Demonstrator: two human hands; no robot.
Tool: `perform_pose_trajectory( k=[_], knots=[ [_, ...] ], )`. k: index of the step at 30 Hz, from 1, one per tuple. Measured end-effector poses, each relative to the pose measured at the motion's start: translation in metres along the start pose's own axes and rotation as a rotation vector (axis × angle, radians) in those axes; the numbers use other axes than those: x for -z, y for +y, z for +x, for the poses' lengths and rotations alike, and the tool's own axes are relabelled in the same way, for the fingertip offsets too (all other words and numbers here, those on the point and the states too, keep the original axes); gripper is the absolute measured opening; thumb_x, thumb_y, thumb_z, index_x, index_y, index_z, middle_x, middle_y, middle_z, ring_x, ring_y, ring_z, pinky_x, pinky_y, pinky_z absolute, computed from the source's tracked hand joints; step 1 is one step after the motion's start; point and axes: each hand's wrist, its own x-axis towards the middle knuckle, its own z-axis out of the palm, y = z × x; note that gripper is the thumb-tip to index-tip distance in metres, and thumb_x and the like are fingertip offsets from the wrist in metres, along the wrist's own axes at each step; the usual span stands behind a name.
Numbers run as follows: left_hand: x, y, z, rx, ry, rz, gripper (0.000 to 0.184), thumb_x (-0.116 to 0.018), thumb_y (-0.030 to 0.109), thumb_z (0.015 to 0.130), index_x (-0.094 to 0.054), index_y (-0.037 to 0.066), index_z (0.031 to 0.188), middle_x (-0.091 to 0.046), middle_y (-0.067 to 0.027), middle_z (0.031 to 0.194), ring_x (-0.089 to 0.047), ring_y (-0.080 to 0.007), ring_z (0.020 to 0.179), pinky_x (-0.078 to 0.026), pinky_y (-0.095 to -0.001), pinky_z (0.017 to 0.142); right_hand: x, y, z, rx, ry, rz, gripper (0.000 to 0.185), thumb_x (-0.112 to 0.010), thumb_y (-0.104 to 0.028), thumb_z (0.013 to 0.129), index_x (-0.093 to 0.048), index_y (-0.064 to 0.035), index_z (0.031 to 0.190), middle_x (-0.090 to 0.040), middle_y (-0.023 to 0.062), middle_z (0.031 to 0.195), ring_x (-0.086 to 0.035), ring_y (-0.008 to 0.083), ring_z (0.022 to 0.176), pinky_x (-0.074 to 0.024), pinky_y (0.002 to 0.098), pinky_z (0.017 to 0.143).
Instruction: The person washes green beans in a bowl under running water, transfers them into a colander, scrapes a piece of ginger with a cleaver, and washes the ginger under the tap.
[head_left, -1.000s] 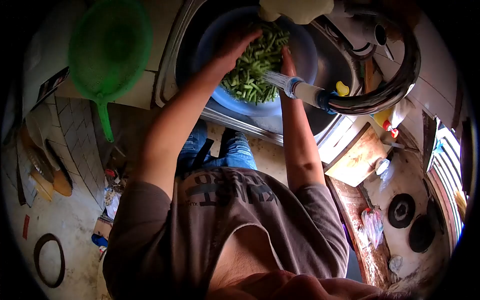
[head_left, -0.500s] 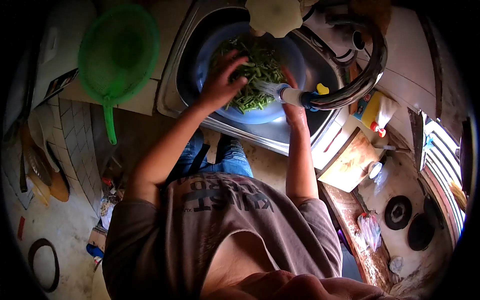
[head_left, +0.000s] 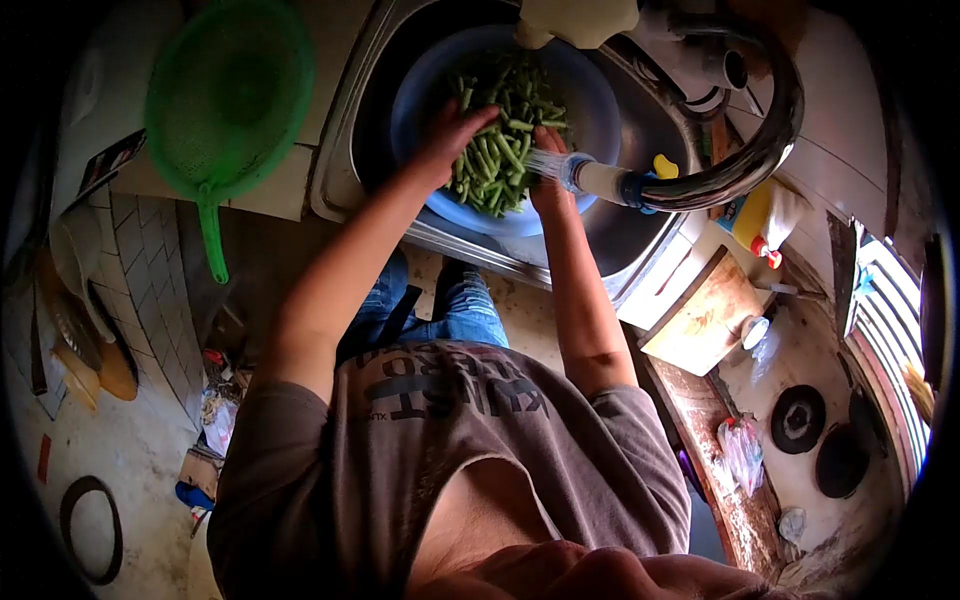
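Note:
Cut green beans (head_left: 495, 165) lie heaped in a blue plastic basin (head_left: 600, 105) inside the sink. My left hand (head_left: 455, 138) is at the left of the heap, its thumb across the top and its other fingers partly hidden among the beans. My right hand (head_left: 549, 178) presses in from the right, fingers pointing away from me. A bunch of beans is gathered between both hands. From the faucet's spray head (head_left: 598, 184), water runs onto the beans beside my right hand.
The steel sink (head_left: 335, 165) surrounds the basin. A green strainer (head_left: 230, 110) rests on the counter at left. The curved faucet hose (head_left: 775, 130) arches over the right side. A yellow bottle (head_left: 752, 222) and a wooden board (head_left: 705, 312) are at right.
Both hands have moved inward around the beans. My left hand was spread above them and now closes on them; my right hand has come from the basin's right side to the heap.

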Motion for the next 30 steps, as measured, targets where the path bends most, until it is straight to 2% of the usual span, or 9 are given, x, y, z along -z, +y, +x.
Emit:
perform_pose_trajectory(
  k=[5,8,11,17,22,25,27,29,30],
  knots=[
    [0.006,-0.010,0.002,-0.700,-0.019,0.851,0.057,-0.070,0.024,0.081,-0.046,0.014,0.133,-0.049,-0.0090,0.129,-0.050,-0.0230,0.116,-0.042,-0.0342,0.095,-0.009,-0.023,-0.022,0.137,-0.063,-0.163,0.060,-0.066,-0.029,0.084,-0.043,-0.0062,0.134,-0.048,0.0120,0.130,-0.045,0.0204,0.116,-0.0332,0.0323,0.099],
    [0.001,0.017,-0.033,-0.878,0.046,1.372,0.059,-0.071,0.027,0.079,-0.047,0.025,0.134,-0.035,-0.0065,0.143,-0.035,-0.0301,0.130,-0.035,-0.0459,0.102,0.006,-0.028,-0.005,0.782,-0.063,-0.895,0.073,-0.073,-0.024,0.075,-0.039,-0.0102,0.138,-0.037,0.0228,0.138,-0.043,0.0353,0.122,-0.0334,0.0407,0.103],
    [0.009,0.009,-0.039,-0.613,0.010,1.960,0.057,-0.072,0.029,0.076,-0.052,0.034,0.129,-0.021,-0.0008,0.151,-0.021,-0.0357,0.137,-0.030,-0.0590,0.102,0.019,-0.009,0.002,0.842,0.168,-1.393,0.080,-0.077,-0.028,0.067,-0.040,-0.0140,0.137,-0.034,0.0263,0.139,-0.040,0.0440,0.122,-0.0336,0.0500,0.102],
    [0.042,-0.001,-0.018,-0.323,-0.459,2.026,0.025,-0.061,0.018,0.080,-0.071,0.031,0.098,-0.035,0.0039,0.146,-0.021,-0.0317,0.139,-0.013,-0.0612,0.109,0.028,-0.017,-0.004,0.608,-0.453,-1.576,0.068,-0.073,-0.022,0.069,-0.048,-0.0263,0.132,-0.036,0.0143,0.142,-0.042,0.0472,0.120,-0.0356,0.0543,0.098],
    [0.016,0.000,-0.043,-0.358,-0.463,2.049,0.021,-0.062,0.027,0.079,-0.071,0.031,0.097,-0.037,0.0043,0.145,-0.022,-0.0343,0.138,-0.002,-0.0680,0.106,0.020,0.007,-0.002,0.960,-0.118,-1.482,0.067,-0.071,-0.022,0.069,-0.049,-0.0220,0.132,-0.035,0.0113,0.144,-0.038,0.0482,0.123,-0.0335,0.0547,0.100],
    [0.012,0.005,-0.039,-0.042,-0.643,1.974,0.022,-0.063,0.028,0.078,-0.070,0.031,0.100,-0.037,0.0045,0.145,-0.016,-0.0355,0.139,-0.001,-0.0711,0.104,0.020,-0.001,-0.037,0.488,-0.574,-1.720,0.053,-0.067,-0.019,0.075,-0.053,-0.0191,0.127,-0.041,0.0143,0.138,-0.049,0.0410,0.114,-0.0397,0.0477,0.096],
    [0.012,0.004,-0.037,-0.059,-0.504,2.036,0.023,-0.062,0.026,0.079,-0.070,0.030,0.101,-0.041,0.0038,0.142,-0.017,-0.0354,0.139,-0.001,-0.0716,0.104,0.044,-0.001,-0.010,0.706,-0.400,-1.653,0.049,-0.066,-0.015,0.077,-0.054,-0.0168,0.124,-0.050,0.0156,0.128,-0.054,0.0368,0.108,-0.0418,0.0447,0.093],
    [0.021,-0.004,-0.031,-0.511,-0.253,2.147,0.023,-0.062,0.026,0.079,-0.070,0.030,0.100,-0.047,0.0034,0.138,-0.025,-0.0368,0.136,0.000,-0.0718,0.103,0.049,0.005,0.000,0.440,-0.353,-1.663,0.057,-0.067,-0.012,0.077,-0.050,-0.0184,0.131,-0.052,0.0147,0.128,-0.046,0.0337,0.121,-0.0387,0.0433,0.099],
    [0.021,-0.002,-0.035,-0.378,-0.442,2.062,0.023,-0.062,0.025,0.079,-0.070,0.028,0.100,-0.049,0.0016,0.136,-0.031,-0.0371,0.133,0.002,-0.0709,0.104,0.034,0.010,-0.009,0.544,-0.252,-1.622,0.053,-0.065,-0.011,0.078,-0.051,-0.0181,0.129,-0.054,0.0144,0.126,-0.047,0.0342,0.119,-0.0398,0.0431,0.098]
  ],
)
